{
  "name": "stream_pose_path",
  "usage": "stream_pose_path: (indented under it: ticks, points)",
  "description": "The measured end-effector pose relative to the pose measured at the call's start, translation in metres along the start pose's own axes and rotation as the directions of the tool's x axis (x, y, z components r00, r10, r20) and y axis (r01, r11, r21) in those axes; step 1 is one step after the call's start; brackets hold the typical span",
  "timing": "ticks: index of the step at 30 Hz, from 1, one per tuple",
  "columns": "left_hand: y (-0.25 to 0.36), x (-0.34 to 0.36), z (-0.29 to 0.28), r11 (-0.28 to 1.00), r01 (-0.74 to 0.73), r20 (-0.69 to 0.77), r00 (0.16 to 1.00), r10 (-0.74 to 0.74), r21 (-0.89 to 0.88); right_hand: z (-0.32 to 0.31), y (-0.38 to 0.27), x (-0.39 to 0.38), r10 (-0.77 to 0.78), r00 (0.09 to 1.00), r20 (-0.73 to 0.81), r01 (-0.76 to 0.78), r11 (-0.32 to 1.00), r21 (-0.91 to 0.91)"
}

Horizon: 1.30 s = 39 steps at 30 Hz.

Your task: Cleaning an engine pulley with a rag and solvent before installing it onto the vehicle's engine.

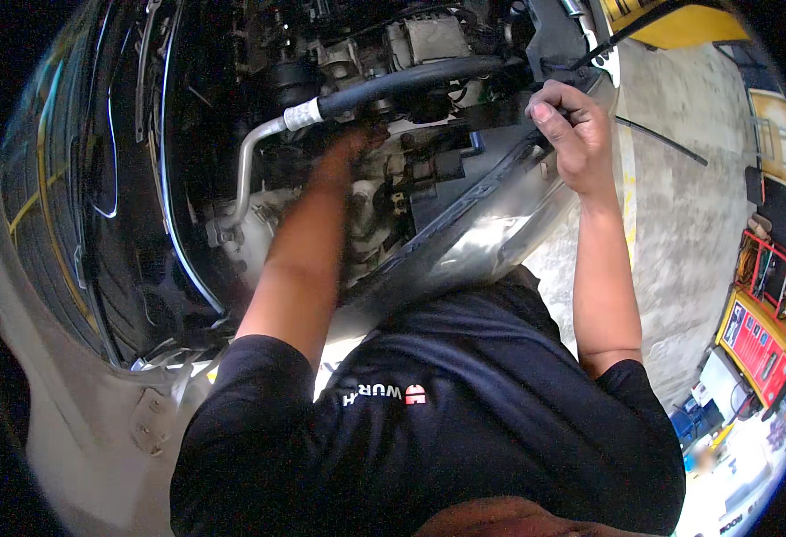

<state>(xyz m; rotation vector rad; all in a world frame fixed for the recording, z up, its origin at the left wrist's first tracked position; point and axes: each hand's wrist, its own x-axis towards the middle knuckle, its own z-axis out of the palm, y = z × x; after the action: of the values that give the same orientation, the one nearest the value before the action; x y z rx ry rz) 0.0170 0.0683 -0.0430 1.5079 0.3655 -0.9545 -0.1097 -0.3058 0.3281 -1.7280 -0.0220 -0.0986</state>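
Observation:
My left hand (366, 140) reaches down into the engine bay, below a thick black hose (402, 87) with a silver metal pipe (248, 166) at its left end. Motion blur and shadow smear its fingers, so whether it grips anything is unclear. At the bay's front right corner, my right hand (578, 134) is raised above the front edge of the car (500, 219). Its fingers are curled and the thumb presses in against them; anything between them is hidden. A thin dark rod (666, 143) sticks out to the right behind this hand; I cannot tell whether they touch.
A black prop rod (634, 33) slants up from the front right corner. The dark fender (133, 206) lies along the left. Concrete floor (679, 224) stretches to the right, towards a red and yellow workshop cart (755, 345) and shelving. My torso leans close to the car's front.

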Motion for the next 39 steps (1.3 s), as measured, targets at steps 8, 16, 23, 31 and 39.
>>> stream_pose_path:
  ticks: [8,16,23,31,39]
  points:
    - [0.01,-0.019,0.02,0.999,0.007,-0.066,0.998,-0.004,0.054,0.0,0.007,0.0,-0.004,1.0,0.003,0.005,0.998,-0.063]
    - [0.023,-0.025,0.042,0.985,-0.031,-0.176,0.982,0.062,0.172,0.003,0.008,0.006,-0.132,0.991,0.026,0.135,0.975,-0.179]
    - [0.031,-0.036,0.038,0.956,0.024,-0.152,0.988,0.021,0.291,0.001,0.007,0.005,-0.143,0.99,-0.001,0.14,0.974,-0.177]
    - [0.039,-0.052,0.047,0.981,0.067,-0.24,0.964,-0.111,-0.183,0.001,0.001,0.003,-0.145,0.989,0.041,0.151,0.956,-0.253]
    - [0.023,-0.038,0.023,0.916,0.243,-0.04,0.962,-0.269,-0.32,0.002,0.002,0.006,-0.192,0.981,0.041,0.196,0.945,-0.262]
